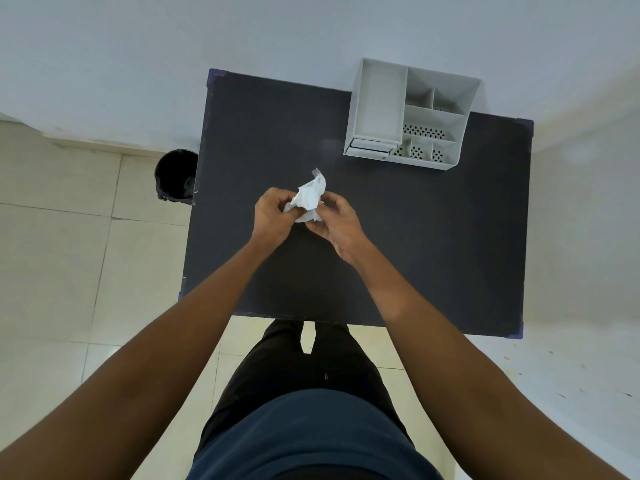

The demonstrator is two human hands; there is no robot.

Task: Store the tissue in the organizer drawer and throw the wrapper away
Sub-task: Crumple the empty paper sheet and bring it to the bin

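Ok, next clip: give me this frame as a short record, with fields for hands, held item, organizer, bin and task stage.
hands: left hand and right hand both grip one item above the table
held item: crumpled white tissue pack; wrapper and tissue cannot be told apart
organizer: grey organizer at the table's far right, its drawer looks shut
bin: black bin on the floor, left of the table
task stage: nothing stored or binned yet

Both arms extended, left hand [272, 216] and right hand [334, 223] pinched close together.
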